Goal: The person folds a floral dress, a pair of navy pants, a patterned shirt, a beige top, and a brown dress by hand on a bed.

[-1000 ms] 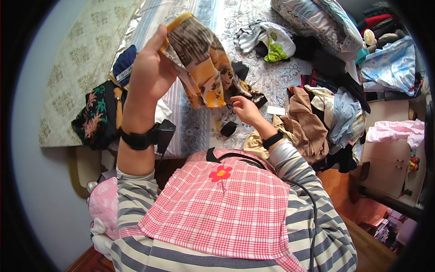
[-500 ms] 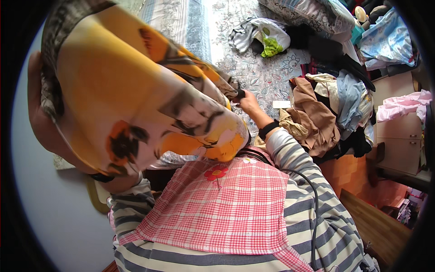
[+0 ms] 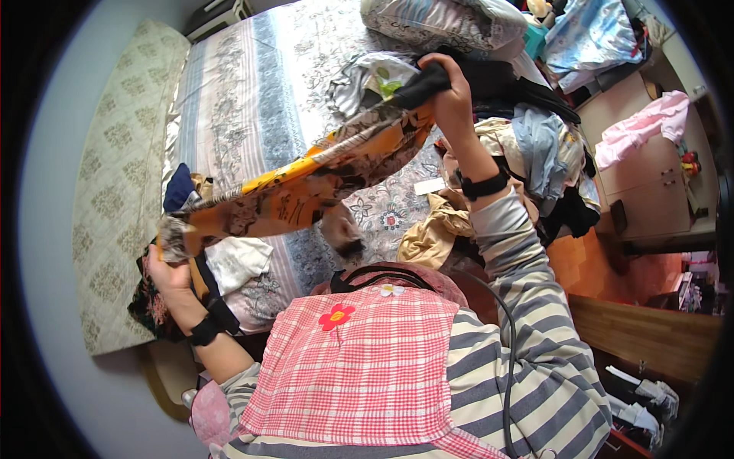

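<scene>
A printed garment [image 3: 306,187] in yellow, orange, grey and black is stretched slantwise above the bed, between my two hands. Its lower left end, greyish and blurred, is gripped by my left hand [image 3: 170,274]. Higher up on the right, my right hand [image 3: 453,96] is closed on its black edge. The garment's exact kind cannot be told. Below my left hand lie a white cloth [image 3: 238,264] and a dark flowered cloth [image 3: 153,306]. Crumpled tan clothing [image 3: 436,229] rests on the bed below my right forearm.
The bed [image 3: 267,99] has a flowered, striped sheet and a patterned headboard [image 3: 126,176] at left. A clothes pile [image 3: 543,153] lies at right, a bulky bundle [image 3: 451,27] at the back. Pink clothing [image 3: 642,126] hangs over a cabinet [image 3: 650,191]. A black cable [image 3: 511,367] crosses my striped sleeve.
The garment has swung down from close in front of me and is now stretched between both hands. My left hand has come lower, my right hand higher and farther away. The view has shifted.
</scene>
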Tool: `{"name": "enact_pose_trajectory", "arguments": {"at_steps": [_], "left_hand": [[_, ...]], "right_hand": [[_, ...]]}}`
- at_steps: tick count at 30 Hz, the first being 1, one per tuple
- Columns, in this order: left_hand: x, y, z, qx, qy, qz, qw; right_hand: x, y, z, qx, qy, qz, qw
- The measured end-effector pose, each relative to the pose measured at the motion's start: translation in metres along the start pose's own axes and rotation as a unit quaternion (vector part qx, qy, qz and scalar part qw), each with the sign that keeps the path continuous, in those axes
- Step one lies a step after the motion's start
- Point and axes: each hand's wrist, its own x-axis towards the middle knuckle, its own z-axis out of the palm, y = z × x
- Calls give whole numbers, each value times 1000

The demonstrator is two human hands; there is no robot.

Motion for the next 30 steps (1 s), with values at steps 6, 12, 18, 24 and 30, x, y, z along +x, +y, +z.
{"name": "enact_pose_trajectory", "arguments": {"at_steps": [6,12,18,24,30], "left_hand": [[4,-83,34,427,62,64,900],[-94,-116,204,285,-342,161,881],[-101,-129,241,349,-398,118,840],[-109,-128,241,354,-327,123,868],[-140,-131,253,318,-412,84,850]], "right_hand": [[25,-59,44,-78,-141,-46,986],[-11,-105,99,-145,-354,-6,924],[-31,-106,102,-48,-351,67,933],[-98,-74,51,20,-230,177,957],[-158,-6,68,-70,-211,196,955]]}}
